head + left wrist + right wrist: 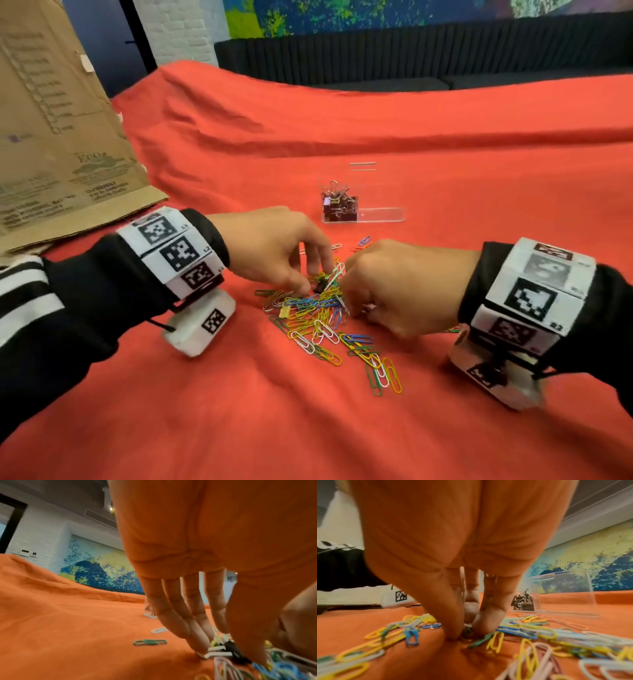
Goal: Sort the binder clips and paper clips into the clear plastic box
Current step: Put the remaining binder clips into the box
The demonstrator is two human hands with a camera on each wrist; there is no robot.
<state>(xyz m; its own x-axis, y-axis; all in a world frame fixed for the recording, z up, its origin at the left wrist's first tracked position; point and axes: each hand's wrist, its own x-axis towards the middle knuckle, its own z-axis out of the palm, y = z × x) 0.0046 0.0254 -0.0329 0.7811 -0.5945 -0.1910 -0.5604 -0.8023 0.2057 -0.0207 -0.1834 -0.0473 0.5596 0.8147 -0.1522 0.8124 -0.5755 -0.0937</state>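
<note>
Both hands dig into the paper clip pile [322,318] on the red cloth [308,137].

"ECO" reads on the cardboard [51,120]. Left hand [270,250] fingertips [197,645] pinch a black binder clip [321,284]; right hand [394,287] pinches clips. The clear plastic box [373,202] stands beyond.

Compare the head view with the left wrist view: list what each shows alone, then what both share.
Only the head view shows the right hand, the cardboard sheet, and the binder clips in the box. Only the left wrist view shows the underside of the left hand and a lone green paper clip. Both show the clear plastic box, the paper clip pile, and a black binder clip at the left fingertips.
</note>
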